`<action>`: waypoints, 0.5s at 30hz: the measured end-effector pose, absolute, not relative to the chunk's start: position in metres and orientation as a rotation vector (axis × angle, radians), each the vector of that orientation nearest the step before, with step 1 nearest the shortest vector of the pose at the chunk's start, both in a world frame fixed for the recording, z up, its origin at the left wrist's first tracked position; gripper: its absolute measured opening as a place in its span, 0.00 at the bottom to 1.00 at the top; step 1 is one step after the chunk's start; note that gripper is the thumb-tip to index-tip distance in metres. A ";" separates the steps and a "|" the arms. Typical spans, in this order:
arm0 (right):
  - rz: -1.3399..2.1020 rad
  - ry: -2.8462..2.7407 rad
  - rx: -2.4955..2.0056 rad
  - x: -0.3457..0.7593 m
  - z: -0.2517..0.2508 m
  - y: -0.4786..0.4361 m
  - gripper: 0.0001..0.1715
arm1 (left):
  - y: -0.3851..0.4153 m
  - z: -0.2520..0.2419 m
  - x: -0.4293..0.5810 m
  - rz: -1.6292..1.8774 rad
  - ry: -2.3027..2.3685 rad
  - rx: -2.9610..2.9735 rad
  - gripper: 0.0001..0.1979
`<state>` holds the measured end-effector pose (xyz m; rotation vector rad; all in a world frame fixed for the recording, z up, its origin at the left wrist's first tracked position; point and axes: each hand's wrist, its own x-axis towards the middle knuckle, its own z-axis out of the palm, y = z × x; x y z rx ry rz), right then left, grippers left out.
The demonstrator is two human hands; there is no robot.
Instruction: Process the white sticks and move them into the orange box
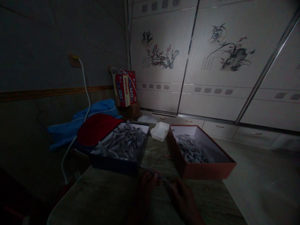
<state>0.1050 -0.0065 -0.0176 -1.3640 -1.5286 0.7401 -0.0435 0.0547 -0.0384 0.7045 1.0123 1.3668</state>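
Note:
Low over the near part of the table, my left hand (145, 185) has its fingers closed on a thin pen-like stick (147, 169). My right hand (182, 194) pinches the other end of the same stick, which slants down to the right between both hands. Dim light hides its exact kind. Beyond my left hand stands a dark blue box (112, 165) heaped with pale, slim pieces (124, 142). To the right, a red-brown box (208, 171) holds several dark and pale slim pieces (191, 148).
Between the boxes at the back sits a white plastic tray (160, 132). A red round cushion or cloth (97, 129) and blue fabric (98, 109) lie left of the table (93, 193). A white cable (86, 89) hangs from the wall. Printed cartons (125, 89) are stacked by the cabinet doors (161, 37).

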 end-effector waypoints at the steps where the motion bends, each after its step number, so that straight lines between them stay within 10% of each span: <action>1: 0.754 -1.529 -1.368 0.105 -0.018 -0.007 0.19 | 0.054 -0.038 -0.044 1.373 1.001 0.714 0.16; 15: 0.731 -1.541 -1.322 0.103 -0.016 -0.006 0.23 | 0.049 -0.029 -0.046 1.370 1.002 0.796 0.17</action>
